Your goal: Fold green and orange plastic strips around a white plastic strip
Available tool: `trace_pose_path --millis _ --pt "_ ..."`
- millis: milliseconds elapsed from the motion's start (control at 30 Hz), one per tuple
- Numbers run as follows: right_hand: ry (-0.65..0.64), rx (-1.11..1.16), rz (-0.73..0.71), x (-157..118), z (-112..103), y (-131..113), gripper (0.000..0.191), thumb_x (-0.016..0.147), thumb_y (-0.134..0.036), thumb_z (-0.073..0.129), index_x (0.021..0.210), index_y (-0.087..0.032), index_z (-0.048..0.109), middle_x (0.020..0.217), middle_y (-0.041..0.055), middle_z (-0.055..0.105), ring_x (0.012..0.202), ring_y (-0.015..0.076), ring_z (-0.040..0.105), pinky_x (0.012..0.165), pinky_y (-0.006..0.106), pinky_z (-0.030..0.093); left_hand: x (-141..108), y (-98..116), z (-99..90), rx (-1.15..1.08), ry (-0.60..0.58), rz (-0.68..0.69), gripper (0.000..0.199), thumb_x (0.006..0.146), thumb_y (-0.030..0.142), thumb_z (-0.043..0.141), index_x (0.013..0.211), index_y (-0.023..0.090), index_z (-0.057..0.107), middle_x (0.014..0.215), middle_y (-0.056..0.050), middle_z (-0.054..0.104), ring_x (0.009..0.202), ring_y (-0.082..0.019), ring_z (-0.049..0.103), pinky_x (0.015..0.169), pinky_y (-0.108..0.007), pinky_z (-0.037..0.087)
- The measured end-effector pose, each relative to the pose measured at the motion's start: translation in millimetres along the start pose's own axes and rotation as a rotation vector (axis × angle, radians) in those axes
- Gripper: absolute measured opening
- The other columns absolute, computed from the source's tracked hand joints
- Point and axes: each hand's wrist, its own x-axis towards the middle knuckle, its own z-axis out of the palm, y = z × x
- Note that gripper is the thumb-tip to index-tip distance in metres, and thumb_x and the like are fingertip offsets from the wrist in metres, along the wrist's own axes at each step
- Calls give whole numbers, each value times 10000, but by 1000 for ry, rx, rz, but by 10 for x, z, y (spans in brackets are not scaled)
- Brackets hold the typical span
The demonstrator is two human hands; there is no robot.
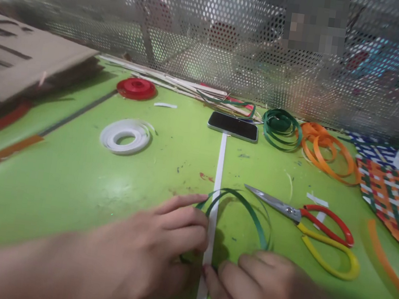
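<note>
A white flat strip (220, 167) runs straight toward me on the green table, its far end at the phone. Across it arches a looped dark green strip (252, 213), which comes down behind my right hand. My left hand (168, 248) is closed on the green strip at the left of the white one, its index finger stretched along the loop. Pinched low by the white strip, my right hand (258, 287) is closed on the green strip too; a fingertip touches the white strip. The fingers partly hide both grips. Scissors (290, 211) with red and yellow handles lie just beyond my right hand.
Behind the phone (232, 126) stands a perforated metal screen (214, 38). Coils of red (136, 88), white (107, 136), green (281, 143) and orange strip (330, 162) lie around. Woven pieces (391, 199) are at right, cardboard (50, 51) at left, thin pale sticks (178, 84) at back.
</note>
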Motion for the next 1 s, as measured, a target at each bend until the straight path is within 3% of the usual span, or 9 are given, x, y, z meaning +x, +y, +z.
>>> trace_pose_path --millis 67,167,333,533,800,900,1000 --pt "64 18 55 35 30 0 264 932 -95 597 694 -209 605 593 -16 487 550 176 411 523 396 169 16 -37 1 -8 9 81 328 1038 137 566 728 179 664 971 -44 649 1053 -204 592 1261 -432 348" --pt "98 45 111 59 37 9 344 961 -94 574 635 -205 577 590 -6 494 597 177 431 569 388 243 34 -88 1 -27 23 144 302 1015 106 580 729 164 659 945 -62 625 1003 -212 598 1220 -462 393" --pt "-47 119 156 2 -3 25 215 937 -97 606 758 -205 659 693 7 598 693 197 543 645 381 344 31 -103 -17 -53 4 131 269 1017 73 538 783 170 628 887 -51 636 934 -217 617 1092 -447 490" --pt "-5 165 245 -39 59 -11 210 931 -138 664 740 -218 631 672 -7 588 664 192 550 631 373 351 30 -122 -49 -19 -93 151 265 1021 151 601 758 186 611 896 -22 654 929 -200 634 1130 -452 469" --pt "87 289 406 -6 126 -72 216 903 -142 672 726 -234 588 661 -32 569 619 173 527 580 350 373 17 -67 -48 -29 -78 101 259 1012 119 563 784 206 647 878 -28 660 901 -208 642 1178 -487 434" --pt "74 290 431 -3 116 -72 206 922 -174 678 742 -236 599 669 -31 579 636 179 557 596 355 392 25 -46 -70 -38 -42 1 185 1030 179 559 922 192 709 1003 -65 685 1020 -238 649 1156 -476 456" --pt "2 232 336 -12 54 -47 193 998 -182 591 821 -221 657 708 -12 614 676 194 601 650 370 420 11 -65 -91 4 95 -192 176 1019 198 559 1089 185 720 1337 -141 592 1246 -284 590 1060 -423 529"
